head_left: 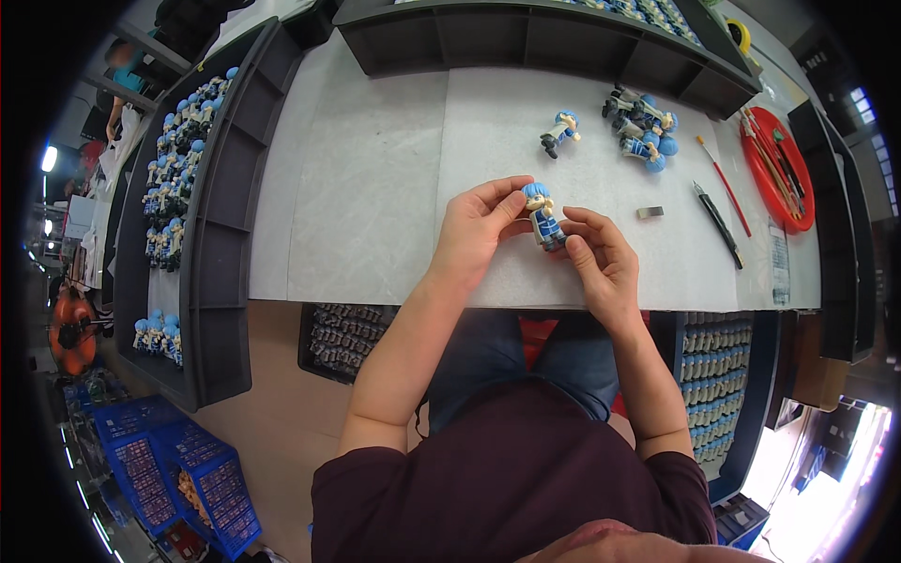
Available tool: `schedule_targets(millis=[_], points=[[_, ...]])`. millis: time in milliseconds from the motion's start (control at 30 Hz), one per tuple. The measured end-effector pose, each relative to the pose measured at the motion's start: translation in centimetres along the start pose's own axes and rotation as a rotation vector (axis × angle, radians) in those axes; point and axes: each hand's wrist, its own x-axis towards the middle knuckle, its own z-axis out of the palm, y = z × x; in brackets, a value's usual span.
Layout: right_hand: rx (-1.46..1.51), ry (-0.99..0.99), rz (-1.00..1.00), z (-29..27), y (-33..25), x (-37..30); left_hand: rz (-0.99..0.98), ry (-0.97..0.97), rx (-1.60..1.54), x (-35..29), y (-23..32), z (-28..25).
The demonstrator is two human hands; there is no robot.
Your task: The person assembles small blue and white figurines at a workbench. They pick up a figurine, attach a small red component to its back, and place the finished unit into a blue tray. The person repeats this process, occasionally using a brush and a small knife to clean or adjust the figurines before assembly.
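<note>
A small blue-haired figurine (544,221) in a blue and white outfit is held upright, slightly tilted, above the front part of the table. My left hand (481,223) grips its head and upper side between thumb and fingers. My right hand (603,255) pinches the lower end by the dark feet. One like figurine (560,133) lies alone farther back. To its right sits a loose pile of several figurines (643,129). A small grey block (649,213) rests right of my right hand.
A craft knife (718,225) and red-handled brush (725,186) lie at the right, beside a red oval tray (798,214) of brushes. Grey crates of figurines stand at the left (214,225) and back (554,49). Below the table edge are more crates (765,375). The white tabletop (366,188) extends leftward.
</note>
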Motion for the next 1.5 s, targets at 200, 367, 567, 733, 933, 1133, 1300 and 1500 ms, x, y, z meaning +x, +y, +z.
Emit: schedule_targets(millis=[200,367,567,733,933,1133,1300,1500], points=[[0.047,0.003,-0.007,0.1,-0.2,0.0,-0.011,-0.005,-0.004,-0.1,0.1,0.0],[0.007,0.053,-0.109,0.0,0.4,-0.1,0.034,0.020,0.049,-0.3,0.2,0.4],[-0.075,0.105,-0.162,0.2,0.5,0.3,0.119,0.010,0.049,-0.4,-0.2,0.0],[0.022,0.111,-0.028,0.1,0.2,0.2,0.143,-0.055,0.034,-0.4,0.0,0.0],[-0.008,0.133,-0.079,0.1,0.4,0.2,0.181,-0.093,0.066,-0.4,0.1,0.1],[-0.031,0.143,-0.098,0.0,0.6,0.2,0.163,-0.100,0.124,-0.5,0.2,0.2],[-0.021,0.143,-0.094,0.1,0.5,0.2,0.124,-0.080,0.138,-0.6,0.1,0.1],[0.005,0.137,-0.048,0.1,0.7,0.2,0.183,-0.110,0.134,-0.8,0.0,0.9]])
